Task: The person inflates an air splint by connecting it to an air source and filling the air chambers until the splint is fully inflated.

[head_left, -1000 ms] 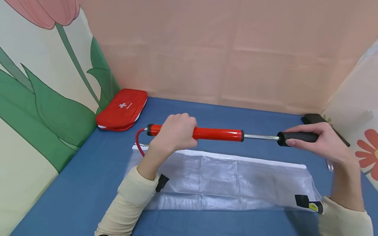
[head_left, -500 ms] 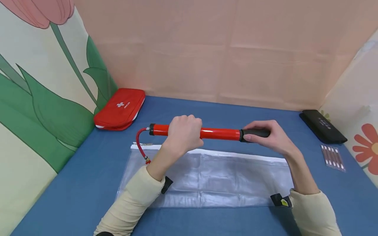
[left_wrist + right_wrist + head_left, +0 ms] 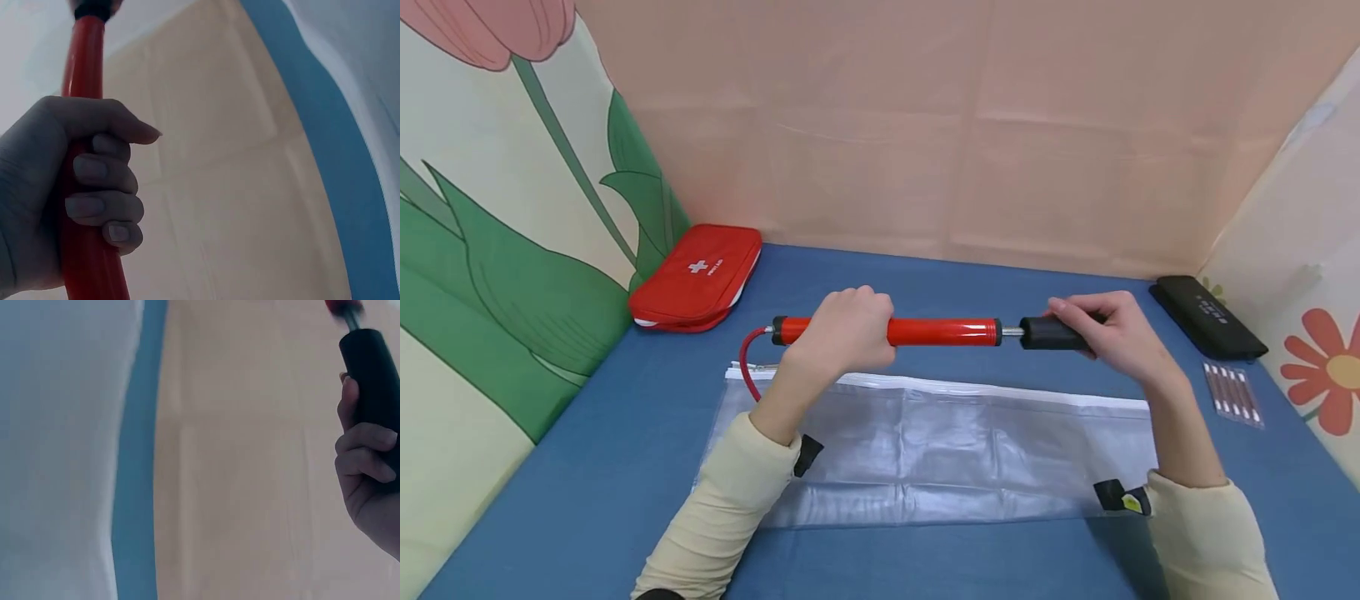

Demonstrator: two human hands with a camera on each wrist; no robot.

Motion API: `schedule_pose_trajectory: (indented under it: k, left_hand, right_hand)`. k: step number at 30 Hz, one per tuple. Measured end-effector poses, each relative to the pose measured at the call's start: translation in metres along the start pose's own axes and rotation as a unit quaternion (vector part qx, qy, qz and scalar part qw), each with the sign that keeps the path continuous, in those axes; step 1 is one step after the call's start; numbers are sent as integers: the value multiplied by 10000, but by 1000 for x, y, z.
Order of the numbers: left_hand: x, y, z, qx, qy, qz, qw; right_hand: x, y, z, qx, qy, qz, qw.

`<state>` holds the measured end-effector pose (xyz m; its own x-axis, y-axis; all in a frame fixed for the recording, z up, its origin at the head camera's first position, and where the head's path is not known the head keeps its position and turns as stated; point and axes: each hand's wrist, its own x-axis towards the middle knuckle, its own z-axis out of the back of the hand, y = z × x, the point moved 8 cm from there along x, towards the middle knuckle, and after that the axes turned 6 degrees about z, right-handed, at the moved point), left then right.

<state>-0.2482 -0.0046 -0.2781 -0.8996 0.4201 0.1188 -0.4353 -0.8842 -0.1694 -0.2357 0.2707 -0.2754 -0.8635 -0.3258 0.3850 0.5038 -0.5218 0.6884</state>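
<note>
A red hand pump [image 3: 943, 332] is held level above the table in the head view. My left hand [image 3: 850, 333] grips its red barrel, and the left wrist view shows the fingers [image 3: 103, 206] curled round it. With my right hand [image 3: 1112, 333] I hold the black pump handle [image 3: 1051, 333]; in the right wrist view the fingers [image 3: 362, 456] bend round that handle. A short stretch of metal rod [image 3: 1012, 332] shows between barrel and handle. From the barrel's left end a red hose [image 3: 745, 354] curves down, its lower end hidden behind my left forearm.
Beneath the pump lies a clear plastic pouch [image 3: 947, 450] with a white zip edge on the blue table [image 3: 865, 262]. A red first aid case [image 3: 700, 275] sits at back left. At right are a black case [image 3: 1206, 317] and a small packet of swabs [image 3: 1232, 393].
My right hand pushed the handle left until it met the barrel, then drew it slightly back right, baring a little rod. The left hand keeps its grip on the barrel.
</note>
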Motion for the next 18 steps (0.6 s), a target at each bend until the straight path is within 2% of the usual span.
schedule_pose_trajectory:
  k: [4,6,8,10,13,16,18]
  left_hand:
    - [-2,8,8,-72,-73,130,9999]
    - [-3,8,11,-3,-156,102,9998]
    - [-4,6,13,129,-258,59,9996]
    - [-6,4,15,285,-364,15,9989]
    - [-8,1,18,425,-467,59,9980]
    - [-12,-2,19,489,-467,94,9977]
    - [-15,-5,20,552,-461,75,9974]
  right_hand:
    - [-9,-20,38,30,-593,-177,9981]
    - [-10,-24,45,-1,-760,-197,9969]
    - [-9,-20,43,-110,-751,-52,9971]
    - [-6,-11,34,-242,-554,207,9980]
    - [-2,11,15,-424,13,832,9956]
    - [-1,31,-5,-821,554,1326,9862]
    - [-1,43,-18,-1391,766,1483,9761]
